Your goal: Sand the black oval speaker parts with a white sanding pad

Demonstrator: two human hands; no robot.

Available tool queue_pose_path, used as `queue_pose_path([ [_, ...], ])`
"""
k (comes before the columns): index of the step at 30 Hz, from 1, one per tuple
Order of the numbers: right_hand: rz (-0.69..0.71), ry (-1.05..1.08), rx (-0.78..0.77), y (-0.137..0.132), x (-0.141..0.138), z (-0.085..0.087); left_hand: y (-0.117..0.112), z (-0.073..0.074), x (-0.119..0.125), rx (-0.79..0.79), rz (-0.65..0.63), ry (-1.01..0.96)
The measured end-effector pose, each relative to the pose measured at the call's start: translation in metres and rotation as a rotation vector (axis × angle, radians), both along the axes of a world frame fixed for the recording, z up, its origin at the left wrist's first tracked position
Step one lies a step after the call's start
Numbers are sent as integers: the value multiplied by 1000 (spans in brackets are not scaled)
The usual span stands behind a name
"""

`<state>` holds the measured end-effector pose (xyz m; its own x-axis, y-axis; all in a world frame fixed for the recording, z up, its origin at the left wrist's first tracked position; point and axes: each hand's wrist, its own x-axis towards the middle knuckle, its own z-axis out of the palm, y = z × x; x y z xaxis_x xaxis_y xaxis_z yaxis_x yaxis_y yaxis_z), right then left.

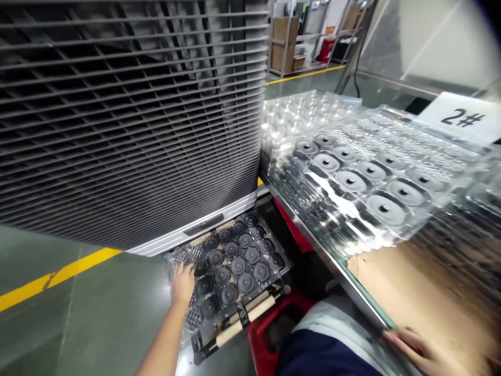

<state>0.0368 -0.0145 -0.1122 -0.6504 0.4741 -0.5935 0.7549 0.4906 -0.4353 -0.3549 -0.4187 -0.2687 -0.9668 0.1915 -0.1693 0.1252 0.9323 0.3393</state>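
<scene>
My left hand (183, 282) reaches low, its fingers spread over the left side of a clear plastic tray (284, 250). That tray carries several round black ring-shaped parts (245, 282) in its pockets; a few pockets at the left show no part. Whether the fingertips touch a part is too small to tell. My right hand (413, 347) rests at the edge of the worktable (364, 297), fingers stretched out on the rim and nothing seen in them. On the table, another clear tray (332, 201) holds several grey round parts with dark centre holes (385, 209).
A large grey louvred unit (156, 130) stands close at the left above the low tray. Beneath the tray are rollers (246, 318), beside a red plastic stool (262, 339). A "2#" sign (462, 117) stands behind the table trays. Shelving (305, 39) is farther back.
</scene>
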Motion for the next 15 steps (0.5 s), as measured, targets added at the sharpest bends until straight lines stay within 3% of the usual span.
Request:
queue_pose_path([
  [3,109,-73,66,-6,-12,14,14,12,35,97,-64,-49],
  [5,108,-66,102,-10,-17,25,44,19,64,190,-155,-104],
  [8,122,-37,108,-9,-17,50,117,32,117,359,-374,-209],
  [10,162,-27,100,-1,-10,75,173,47,158,467,-580,-297],
  [15,171,-42,262,38,39,163,286,107,247,644,-1082,-452],
])
